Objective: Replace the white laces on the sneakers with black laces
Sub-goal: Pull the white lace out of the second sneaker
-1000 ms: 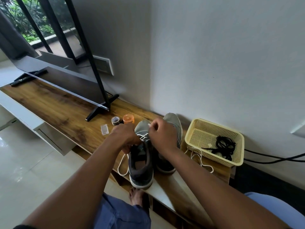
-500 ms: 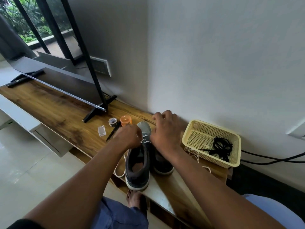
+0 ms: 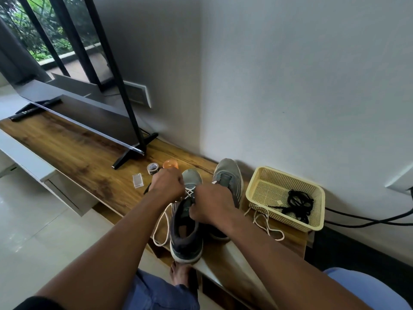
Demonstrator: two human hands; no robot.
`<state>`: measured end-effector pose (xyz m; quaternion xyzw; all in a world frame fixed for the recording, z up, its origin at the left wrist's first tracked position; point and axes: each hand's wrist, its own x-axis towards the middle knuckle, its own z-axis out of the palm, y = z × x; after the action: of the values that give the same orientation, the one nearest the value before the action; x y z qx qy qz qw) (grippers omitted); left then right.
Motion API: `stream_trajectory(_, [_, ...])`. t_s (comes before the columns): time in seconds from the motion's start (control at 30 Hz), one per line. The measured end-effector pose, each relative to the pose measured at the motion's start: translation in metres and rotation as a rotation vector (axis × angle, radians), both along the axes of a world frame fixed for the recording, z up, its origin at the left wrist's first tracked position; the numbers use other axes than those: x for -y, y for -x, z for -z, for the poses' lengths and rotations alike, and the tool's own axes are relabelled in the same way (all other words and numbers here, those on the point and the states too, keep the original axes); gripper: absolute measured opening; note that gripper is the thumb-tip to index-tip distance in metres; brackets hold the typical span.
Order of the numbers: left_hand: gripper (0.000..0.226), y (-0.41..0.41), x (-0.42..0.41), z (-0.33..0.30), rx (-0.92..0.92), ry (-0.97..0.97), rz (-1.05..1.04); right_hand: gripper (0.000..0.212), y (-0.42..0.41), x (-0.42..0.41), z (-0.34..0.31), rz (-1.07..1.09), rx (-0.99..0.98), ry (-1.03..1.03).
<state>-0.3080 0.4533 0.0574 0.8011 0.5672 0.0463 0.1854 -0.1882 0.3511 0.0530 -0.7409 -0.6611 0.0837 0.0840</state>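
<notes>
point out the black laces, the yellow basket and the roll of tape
black laces (image 3: 299, 203), head view, middle of the tangled bundle in the basket
yellow basket (image 3: 283, 173), head view, far rim by the wall
roll of tape (image 3: 152, 169), head view, top face of the roll

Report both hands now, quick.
Left hand: fingers curled, pinching the white lace of the near sneaker.
Right hand: fingers curled at the same lace over the tongue; exact grip hidden.
</notes>
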Motion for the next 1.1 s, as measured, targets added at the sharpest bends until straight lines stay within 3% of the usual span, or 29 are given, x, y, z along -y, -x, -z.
stream_trajectory(0.13, [0.01, 0.01, -0.004, -0.002, 0.009, 0.023, -0.119, 0.024, -0.004, -0.001, -0.006, 0.018, -0.041, 0.042])
stream_trajectory(0.3, [0.012, 0.003, -0.004, -0.012, 0.018, 0.042, 0.092, 0.015, 0.0, 0.003, -0.004, 0.033, -0.007, -0.014])
stream_trajectory(0.5, [0.005, -0.003, 0.003, -0.01, -0.176, 0.007, 0.161, 0.015, 0.002, 0.005, 0.005, 0.05, 0.011, -0.12])
stream_trajectory(0.6, [0.027, 0.0, -0.001, -0.009, -0.206, 0.02, 0.155, 0.013, 0.004, 0.005, 0.006, 0.063, 0.012, -0.129])
stream_trajectory(0.7, [0.003, 0.004, -0.001, -0.012, -0.216, -0.001, 0.097, 0.014, 0.004, 0.005, 0.004, 0.072, 0.014, -0.122])
stream_trajectory(0.87, [0.036, 0.025, -0.012, -0.019, -0.13, -0.074, -0.117, 0.014, 0.002, 0.006, 0.002, 0.059, 0.021, -0.071])
stream_trajectory(1.03, [0.032, 0.011, -0.008, -0.019, -0.03, 0.054, 0.119, 0.012, 0.003, 0.006, 0.004, 0.053, 0.026, -0.087])
stream_trajectory(1.1, [0.03, 0.004, -0.004, -0.016, -0.092, 0.097, 0.236, 0.012, 0.002, 0.007, 0.004, 0.051, 0.022, -0.1])
